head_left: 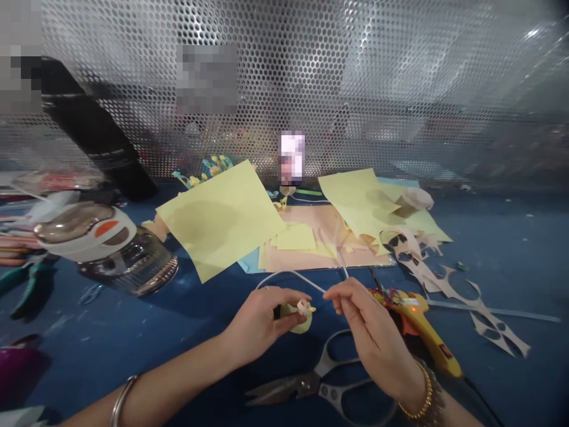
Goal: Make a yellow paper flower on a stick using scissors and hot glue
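My left hand [260, 317] is pinched round a small curled pale-pink paper flower [303, 306] with a yellow tip. Just below it shows a pale yellow paper piece [303, 323], partly hidden by the fingers. The fingertips of my right hand [376, 338] are closed on a thin white cord [293, 273], which arcs behind my left hand. A white strand [341, 258] also rises behind the right fingers; whether it is the same cord I cannot tell. Grey-handled scissors [306, 385] lie partly open below the hands. Beside my right hand rests a yellow glue gun [438, 341], its orange light lit.
Yellow paper sheets [222, 219] and a pink sheet [293, 258] lie at the back. A phone [291, 157] stands by the perforated metal panel [267, 77]. Cut paper scraps [457, 290] are at right. At left are a glass jar [128, 261], a black bottle [98, 130] and green-handled pliers [33, 284].
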`<state>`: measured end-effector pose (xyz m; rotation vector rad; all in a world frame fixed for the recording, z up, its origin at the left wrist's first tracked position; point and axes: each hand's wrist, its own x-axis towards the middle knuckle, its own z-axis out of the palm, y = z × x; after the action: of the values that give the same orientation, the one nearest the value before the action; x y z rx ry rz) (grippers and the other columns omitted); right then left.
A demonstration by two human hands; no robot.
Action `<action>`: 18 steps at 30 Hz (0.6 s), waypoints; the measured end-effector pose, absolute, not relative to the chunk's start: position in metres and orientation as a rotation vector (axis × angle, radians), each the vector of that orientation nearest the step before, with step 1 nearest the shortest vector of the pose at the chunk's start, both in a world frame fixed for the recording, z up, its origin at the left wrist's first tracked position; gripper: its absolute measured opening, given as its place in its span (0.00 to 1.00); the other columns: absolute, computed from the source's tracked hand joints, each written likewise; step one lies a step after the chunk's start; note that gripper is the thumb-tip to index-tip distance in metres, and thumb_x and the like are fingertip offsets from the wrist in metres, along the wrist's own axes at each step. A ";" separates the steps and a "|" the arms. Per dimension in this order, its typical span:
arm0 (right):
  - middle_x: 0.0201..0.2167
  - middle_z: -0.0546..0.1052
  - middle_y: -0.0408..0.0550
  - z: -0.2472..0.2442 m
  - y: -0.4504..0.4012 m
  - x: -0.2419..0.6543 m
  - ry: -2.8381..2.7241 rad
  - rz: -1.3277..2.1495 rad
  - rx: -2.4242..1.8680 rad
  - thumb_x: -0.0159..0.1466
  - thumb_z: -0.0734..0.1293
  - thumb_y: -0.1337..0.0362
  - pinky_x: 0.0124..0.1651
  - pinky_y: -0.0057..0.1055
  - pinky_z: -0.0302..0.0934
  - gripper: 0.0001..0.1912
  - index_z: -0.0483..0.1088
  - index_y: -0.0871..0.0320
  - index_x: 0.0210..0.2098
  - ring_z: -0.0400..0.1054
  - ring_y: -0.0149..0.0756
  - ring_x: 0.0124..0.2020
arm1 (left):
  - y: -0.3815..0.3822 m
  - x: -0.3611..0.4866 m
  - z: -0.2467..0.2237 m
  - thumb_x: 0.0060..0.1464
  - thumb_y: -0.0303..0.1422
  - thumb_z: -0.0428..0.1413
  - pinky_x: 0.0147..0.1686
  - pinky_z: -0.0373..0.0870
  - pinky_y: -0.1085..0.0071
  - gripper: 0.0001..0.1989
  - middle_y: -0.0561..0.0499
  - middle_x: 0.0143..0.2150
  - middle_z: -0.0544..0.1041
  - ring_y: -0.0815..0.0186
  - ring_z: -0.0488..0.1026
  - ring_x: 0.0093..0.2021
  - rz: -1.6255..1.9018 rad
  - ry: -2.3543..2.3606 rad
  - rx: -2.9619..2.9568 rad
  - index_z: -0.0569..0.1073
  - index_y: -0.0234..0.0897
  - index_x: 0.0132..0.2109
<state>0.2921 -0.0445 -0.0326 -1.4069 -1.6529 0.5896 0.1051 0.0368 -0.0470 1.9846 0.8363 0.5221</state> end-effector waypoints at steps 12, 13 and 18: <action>0.34 0.78 0.44 -0.043 -0.043 0.293 -1.633 0.490 -1.452 0.66 0.60 0.65 0.36 0.28 0.65 0.08 0.71 0.52 0.40 0.72 0.35 0.34 | 0.038 0.106 -0.049 0.51 0.34 0.60 0.37 0.68 0.68 0.06 0.50 0.36 0.81 0.63 0.75 0.37 0.556 0.857 1.983 0.77 0.41 0.38; 0.33 0.78 0.44 -0.043 -0.044 0.293 -1.632 0.490 -1.452 0.66 0.61 0.65 0.34 0.28 0.65 0.08 0.72 0.52 0.39 0.72 0.35 0.32 | 0.038 0.106 -0.049 0.51 0.34 0.60 0.37 0.68 0.68 0.06 0.51 0.36 0.81 0.63 0.75 0.36 0.557 0.850 1.986 0.77 0.41 0.38; 0.27 0.75 0.44 -0.040 -0.045 0.292 -1.628 0.498 -1.454 0.64 0.64 0.64 0.31 0.30 0.63 0.06 0.73 0.53 0.36 0.69 0.34 0.27 | 0.034 0.106 -0.048 0.52 0.35 0.60 0.37 0.68 0.70 0.06 0.52 0.35 0.81 0.64 0.75 0.35 0.560 0.824 1.990 0.78 0.42 0.38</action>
<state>0.2923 -0.0448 -0.0401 -1.4536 -1.6284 0.4978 0.1063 0.0341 -0.0483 1.9899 0.8243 0.5604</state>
